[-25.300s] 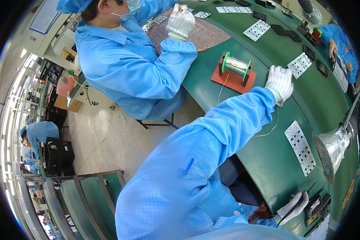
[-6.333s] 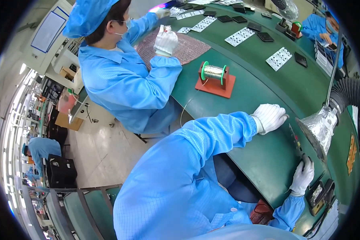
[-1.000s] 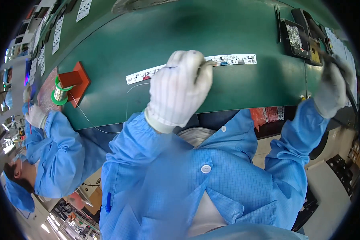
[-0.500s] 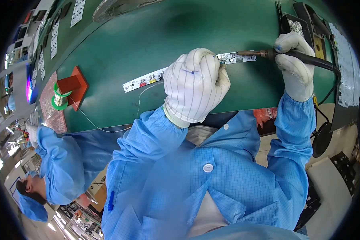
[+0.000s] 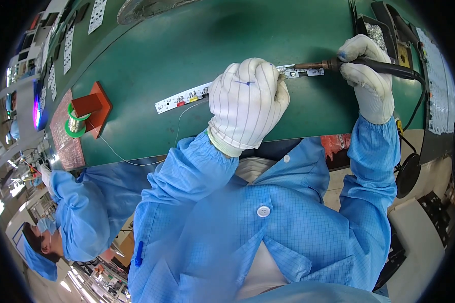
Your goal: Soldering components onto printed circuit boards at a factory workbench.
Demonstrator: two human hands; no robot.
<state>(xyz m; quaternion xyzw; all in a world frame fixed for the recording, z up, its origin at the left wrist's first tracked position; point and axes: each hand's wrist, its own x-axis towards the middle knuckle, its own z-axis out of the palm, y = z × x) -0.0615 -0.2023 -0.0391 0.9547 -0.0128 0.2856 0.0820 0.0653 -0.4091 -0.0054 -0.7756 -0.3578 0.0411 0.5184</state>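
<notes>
A long white circuit board strip (image 5: pixel 179 101) with small red, yellow and black parts lies on the green bench. My left hand (image 5: pixel 245 103), in a white striped glove, is closed over its middle and hides part of it. Thin solder wire (image 5: pixel 179 119) runs up from the left into that hand; the fingertips on it are hidden. My right hand (image 5: pixel 367 76), also gloved, grips a soldering iron (image 5: pixel 371 64) with a dark handle. Its tip points left, at the board's right part, close by my left fingers. I cannot tell whether it touches the board.
At left, a green solder spool (image 5: pixel 76 124) sits on a red-brown stand (image 5: pixel 101 108) beside pink bubble wrap (image 5: pixel 65 141). A black tray of metal shavings (image 5: pixel 375 34) and an iron holder (image 5: pixel 392 20) stand far right. White strips (image 5: pixel 441 86) lie beyond. Another person (image 5: pixel 81 217) works at left.
My right hand and the soldering iron have shifted slightly left along the board. My left hand has moved very little. The person at left has turned their head.
</notes>
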